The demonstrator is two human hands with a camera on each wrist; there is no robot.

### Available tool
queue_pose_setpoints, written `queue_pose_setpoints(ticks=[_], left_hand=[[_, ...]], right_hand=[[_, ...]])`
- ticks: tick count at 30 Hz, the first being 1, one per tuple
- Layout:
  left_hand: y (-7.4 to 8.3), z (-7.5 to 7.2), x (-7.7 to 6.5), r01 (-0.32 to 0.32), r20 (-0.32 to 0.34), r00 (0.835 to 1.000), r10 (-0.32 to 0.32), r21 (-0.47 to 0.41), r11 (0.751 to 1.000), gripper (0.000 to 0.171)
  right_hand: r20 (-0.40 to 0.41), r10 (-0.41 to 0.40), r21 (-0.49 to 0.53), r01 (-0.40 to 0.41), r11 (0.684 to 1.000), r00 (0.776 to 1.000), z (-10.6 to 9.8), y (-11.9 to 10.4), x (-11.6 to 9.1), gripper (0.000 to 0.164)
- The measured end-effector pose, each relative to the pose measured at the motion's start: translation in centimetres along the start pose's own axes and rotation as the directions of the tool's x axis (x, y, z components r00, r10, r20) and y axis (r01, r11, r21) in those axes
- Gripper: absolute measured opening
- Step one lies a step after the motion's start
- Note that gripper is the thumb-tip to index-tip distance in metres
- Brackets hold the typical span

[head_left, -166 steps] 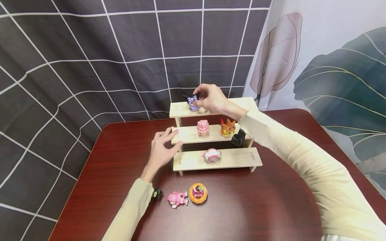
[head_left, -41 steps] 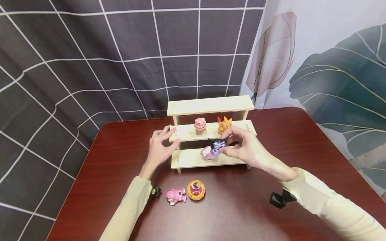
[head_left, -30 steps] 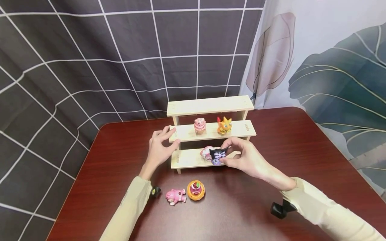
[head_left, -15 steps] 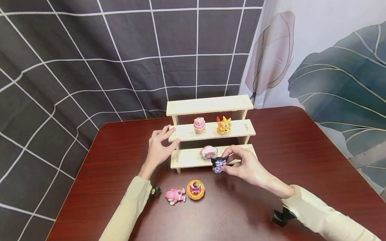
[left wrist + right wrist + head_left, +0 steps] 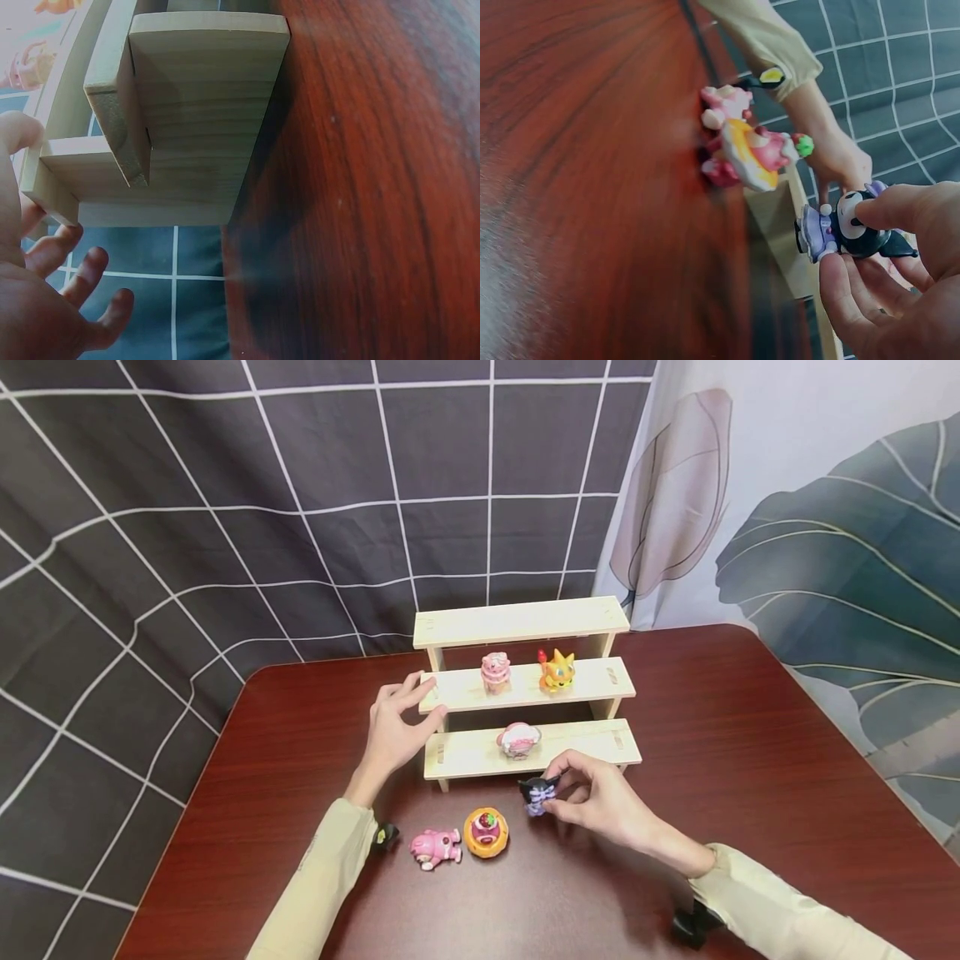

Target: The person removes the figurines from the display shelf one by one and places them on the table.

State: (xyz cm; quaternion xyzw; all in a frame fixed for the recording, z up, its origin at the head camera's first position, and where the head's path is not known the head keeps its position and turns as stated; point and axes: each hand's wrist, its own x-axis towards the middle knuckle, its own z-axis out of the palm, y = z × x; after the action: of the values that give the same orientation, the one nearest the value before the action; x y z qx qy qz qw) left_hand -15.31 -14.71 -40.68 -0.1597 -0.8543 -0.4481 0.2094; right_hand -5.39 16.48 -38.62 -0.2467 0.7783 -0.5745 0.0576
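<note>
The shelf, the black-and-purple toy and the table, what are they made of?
Shelf: looks like bare wood, pale with grain lines on its side.
Toy: probably smooth plastic or rubber, judging by its moulded shape; I can't tell which.
Table: reddish with dark streaks and a shine, so maybe polished wood or a lookalike covering.

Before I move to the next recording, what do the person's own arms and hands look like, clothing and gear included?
The left sleeve and right sleeve are long and cream. The left hand and right hand are ungloved. A left black device, with a yellow patch, and a right black device sit by the sleeve ends.
</note>
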Motion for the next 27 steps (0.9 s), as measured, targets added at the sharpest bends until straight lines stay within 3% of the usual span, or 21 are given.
queue_pose_setpoints(ticks=[17, 27], left_hand=[[0.3, -0.1, 0.0, 0.017, 0.006, 1.000, -0.017, 0.001, 1.000, 0.047], [0.1, 0.0, 0.0, -0.030, -0.017, 0.999, 0.030, 0.011, 0.999, 0.046]], right_hand=[[-0.021, -0.013, -0.030, 0.012, 0.999, 1.000, 1.7, 1.8, -1.1, 0.031], [-0.043, -0.028, -0.032, 0.027, 0.999, 0.999, 2.5, 2.5, -1.4, 0.033]])
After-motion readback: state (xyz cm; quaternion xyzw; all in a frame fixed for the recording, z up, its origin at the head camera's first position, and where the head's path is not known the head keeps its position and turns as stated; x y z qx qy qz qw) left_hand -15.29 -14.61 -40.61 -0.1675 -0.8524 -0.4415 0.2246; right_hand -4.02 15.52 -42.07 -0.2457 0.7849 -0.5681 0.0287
